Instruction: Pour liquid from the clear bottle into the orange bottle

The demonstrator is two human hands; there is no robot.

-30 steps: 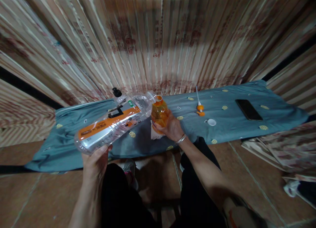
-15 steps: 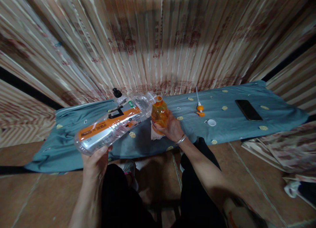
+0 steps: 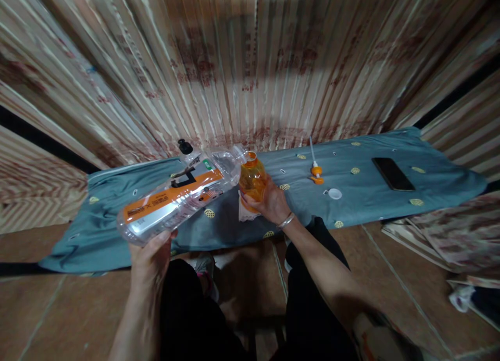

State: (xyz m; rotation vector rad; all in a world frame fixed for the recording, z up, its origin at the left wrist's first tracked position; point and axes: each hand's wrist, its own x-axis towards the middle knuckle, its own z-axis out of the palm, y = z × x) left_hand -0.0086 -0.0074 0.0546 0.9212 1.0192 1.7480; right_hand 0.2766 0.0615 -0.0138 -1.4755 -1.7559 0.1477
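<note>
My left hand (image 3: 152,251) is closed around the base end of a large clear plastic bottle (image 3: 183,194) with an orange and silver label. The bottle is tilted, its neck pointing up to the right and resting at or just over the mouth of a small orange bottle (image 3: 253,177). Whether liquid flows between them I cannot tell. My right hand (image 3: 273,199), with a bracelet at the wrist, grips the orange bottle, which stands uncapped. Under it lies a white tissue or cloth (image 3: 246,211). An orange pump head (image 3: 316,173) with a thin tube lies to the right.
A bench-like surface covered in teal cloth (image 3: 219,236) stretches across the view. On it are a white cap (image 3: 335,194), a dark phone (image 3: 392,174) and, behind the large bottle, a bottle with a black top (image 3: 185,146). A patterned curtain (image 3: 250,64) hangs behind.
Almost nothing differs. The large bottle has turned very slightly in my left hand; both hands keep their places.
</note>
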